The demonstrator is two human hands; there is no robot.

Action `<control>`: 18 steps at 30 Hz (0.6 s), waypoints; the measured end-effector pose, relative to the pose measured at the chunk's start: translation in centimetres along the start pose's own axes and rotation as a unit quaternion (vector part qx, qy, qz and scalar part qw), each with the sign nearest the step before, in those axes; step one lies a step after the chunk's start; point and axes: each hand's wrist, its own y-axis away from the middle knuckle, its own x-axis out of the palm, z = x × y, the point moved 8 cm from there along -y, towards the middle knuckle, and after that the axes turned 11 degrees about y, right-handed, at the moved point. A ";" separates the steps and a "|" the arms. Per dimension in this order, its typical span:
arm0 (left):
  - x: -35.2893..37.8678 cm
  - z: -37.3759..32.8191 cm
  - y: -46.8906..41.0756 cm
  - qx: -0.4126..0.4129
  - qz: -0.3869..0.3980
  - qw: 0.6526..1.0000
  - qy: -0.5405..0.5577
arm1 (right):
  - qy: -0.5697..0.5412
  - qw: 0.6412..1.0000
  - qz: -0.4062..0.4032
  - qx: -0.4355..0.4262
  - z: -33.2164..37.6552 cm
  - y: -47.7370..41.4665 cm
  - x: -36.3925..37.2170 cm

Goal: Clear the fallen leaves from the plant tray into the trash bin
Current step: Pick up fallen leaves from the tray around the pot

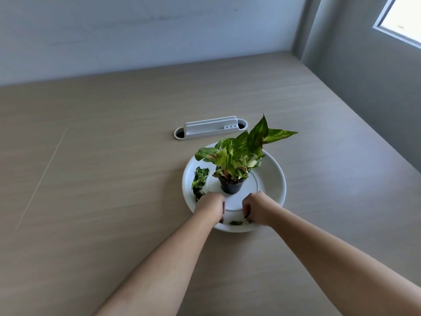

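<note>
Head view of a wooden table (114, 156) with a round white plant tray (271, 179) just right of the frame's centre. A small dark pot (231, 187) stands upright on the tray's raised middle and carries a plant (241, 153) of green and yellow variegated leaves, some browned at the edges. Fallen leaves lie in the tray's outer channel: a pile of leaves (199, 181) along the left rim, and a loose leaf (236, 223) at the near rim, between the two hands. The left hand (210, 206) is lowered into the near-left part of the channel, fingers curled downward; whether it grips a leaf cannot be told. The right hand (256, 208) is lowered at the near rim, fingers curled around dark leaf fragments pinched at its fingertips. Beyond the tray, toward the upper centre, a white cable-port cover (210, 127) is set into the table. A window (401, 17) occupies the upper right corner.
</note>
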 end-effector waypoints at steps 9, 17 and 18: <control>-3.0 1.2 0.9 0.028 -0.106 0.989 0.102 | -0.118 0.992 -0.038 0.027 -1.0 0.5 -2.4; -4.6 -0.2 4.1 0.026 -0.162 0.974 0.156 | -0.171 0.981 -0.085 0.028 -2.5 3.1 -5.1; -4.2 -0.9 4.6 0.027 -0.164 0.972 0.163 | -0.174 0.980 -0.094 0.028 -3.1 3.9 -5.4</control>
